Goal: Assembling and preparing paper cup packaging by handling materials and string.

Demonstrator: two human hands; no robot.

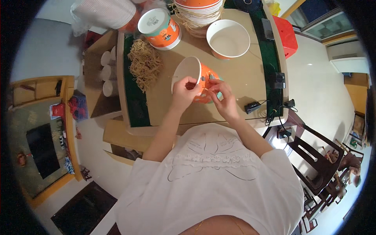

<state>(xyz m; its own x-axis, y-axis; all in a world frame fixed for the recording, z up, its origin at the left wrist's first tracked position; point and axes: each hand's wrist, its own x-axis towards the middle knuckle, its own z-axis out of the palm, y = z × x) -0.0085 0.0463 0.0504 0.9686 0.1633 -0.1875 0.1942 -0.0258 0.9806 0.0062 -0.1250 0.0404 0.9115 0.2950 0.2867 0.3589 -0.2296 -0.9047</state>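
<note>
An orange paper tub [210, 74] with a white inside and printed pictures lies tilted on the table, its mouth facing left. My left hand [184, 93] is closed at the tub's rim, with some fingers inside the mouth and the thumb outside. Against the orange wall, my right hand [225, 101] pinches with thumb and forefinger. A short bit of thin tan string [206, 89] shows between the fingertips of both hands; most of it is hidden. Left of the tub is a loose heap of tan string [143, 62].
Beyond stand an upside-down orange tub [166, 36], an upright open tub [228, 39] and a nested stack of tubs [199, 17] with strings hanging round it. White stacked tubs [103, 13] lie in plastic at the far left. A black plug [252, 107] and cables sit near the right edge.
</note>
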